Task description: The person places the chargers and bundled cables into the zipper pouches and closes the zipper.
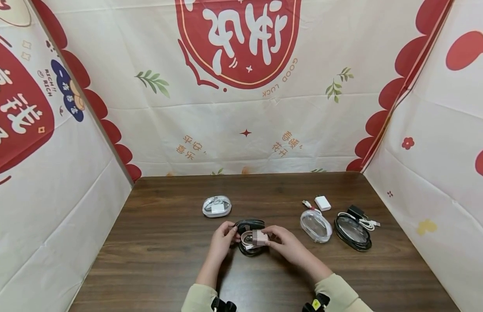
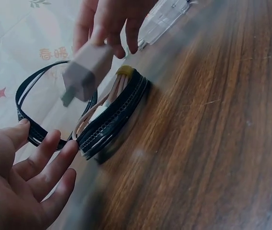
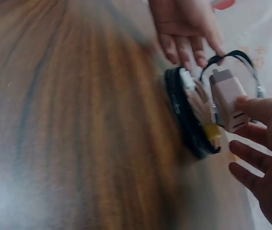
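Between the hands on the wooden table is an unzipped black-rimmed case (image 1: 249, 224) with a raised see-through lid. My left hand (image 1: 222, 240) pinches the case's rim between thumb and fingers on its left side. In the left wrist view, a coiled pinkish cable (image 2: 119, 87) with a yellow tie (image 2: 125, 70) lies inside the case. My right hand (image 1: 284, 242) holds a pale pink charger plug (image 3: 229, 98) by its port end, prongs pointing toward the left hand. The charger is at the case's opening; whether it touches the cable I cannot tell.
Left of centre, farther back, sits a clear oval case (image 1: 217, 207) with a white cable inside. To the right are a clear case (image 1: 316, 225), a white charger (image 1: 322, 203), a red-and-white cable (image 1: 309, 205), a black-rimmed case (image 1: 352, 236), a black charger (image 1: 356, 211) and a white cable (image 1: 367, 224).
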`<move>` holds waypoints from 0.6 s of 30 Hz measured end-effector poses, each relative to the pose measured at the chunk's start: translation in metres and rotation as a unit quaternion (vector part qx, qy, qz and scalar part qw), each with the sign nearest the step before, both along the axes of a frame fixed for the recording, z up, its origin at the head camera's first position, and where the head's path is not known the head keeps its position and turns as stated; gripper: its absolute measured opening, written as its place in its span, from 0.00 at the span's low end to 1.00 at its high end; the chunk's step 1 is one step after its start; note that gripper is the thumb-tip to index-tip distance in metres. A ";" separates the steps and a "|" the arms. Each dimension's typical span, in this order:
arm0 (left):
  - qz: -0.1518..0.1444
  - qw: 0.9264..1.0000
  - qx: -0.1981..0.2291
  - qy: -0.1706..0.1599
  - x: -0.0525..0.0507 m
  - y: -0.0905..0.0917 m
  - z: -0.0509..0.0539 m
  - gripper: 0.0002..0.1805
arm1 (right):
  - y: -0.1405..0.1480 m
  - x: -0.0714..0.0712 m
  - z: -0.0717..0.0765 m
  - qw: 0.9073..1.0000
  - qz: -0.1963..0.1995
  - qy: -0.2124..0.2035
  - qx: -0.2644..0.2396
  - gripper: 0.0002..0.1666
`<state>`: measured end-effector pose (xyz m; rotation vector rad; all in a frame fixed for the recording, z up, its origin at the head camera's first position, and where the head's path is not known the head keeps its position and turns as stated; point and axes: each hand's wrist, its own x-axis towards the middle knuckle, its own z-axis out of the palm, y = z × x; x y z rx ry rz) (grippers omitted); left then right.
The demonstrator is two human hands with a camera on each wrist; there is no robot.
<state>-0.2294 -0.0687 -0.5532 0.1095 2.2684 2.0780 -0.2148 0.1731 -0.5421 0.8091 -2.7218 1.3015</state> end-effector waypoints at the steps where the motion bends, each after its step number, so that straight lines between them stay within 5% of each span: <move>1: -0.001 1.000 0.000 -0.001 0.000 0.001 0.000 0.07 | -0.001 0.000 -0.001 1.000 -0.002 0.010 0.009 0.17; 7: -0.001 1.000 -0.005 0.000 0.000 0.001 0.000 0.07 | -0.009 0.001 -0.009 0.998 -0.024 0.054 0.035 0.17; 18: -0.008 1.000 -0.011 -0.003 0.001 0.001 -0.002 0.07 | -0.023 -0.001 -0.012 0.996 -0.055 0.035 0.058 0.14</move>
